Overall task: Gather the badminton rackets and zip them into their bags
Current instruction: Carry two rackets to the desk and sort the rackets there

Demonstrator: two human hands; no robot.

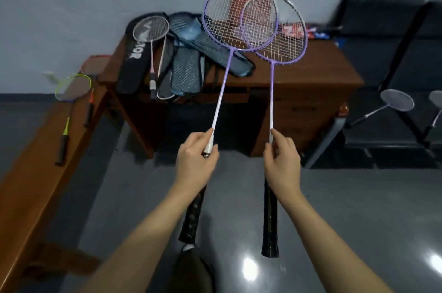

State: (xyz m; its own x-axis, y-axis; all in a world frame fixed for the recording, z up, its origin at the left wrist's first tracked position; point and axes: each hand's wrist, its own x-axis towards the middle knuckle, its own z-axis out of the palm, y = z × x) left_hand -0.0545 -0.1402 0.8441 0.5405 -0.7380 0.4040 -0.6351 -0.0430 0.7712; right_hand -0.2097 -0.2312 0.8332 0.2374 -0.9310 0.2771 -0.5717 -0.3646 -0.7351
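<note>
The left hand (197, 156) is closed around the white cone at the top of the black wrapped grip of one purple-framed, white-strung badminton racket (239, 14). The right hand (282, 159) pinches the thin shaft of a second purple-framed racket (275, 29) just above its black grip. Both rackets are raised in the air in front of the brown wooden desk (311, 72), their heads overlapping.

Handling, as judged: the rackets are light, with slender shafts that flex and string beds that can snag. Take hold at the wrapped grip or the cone, not the strings. Align the two heads flat before bagging.

The bags lie piled at the desk's left edge: a black soft racket bag (130, 63) with a pale racket (151, 29) on it, and grey-blue mesh bags (186, 70) beside it. These are soft and will need holding open.

The black bag reads "VICTOR", partly covered. Red packaging (290, 31) at the desk's rear edge carries white lettering, unreadable.
</note>
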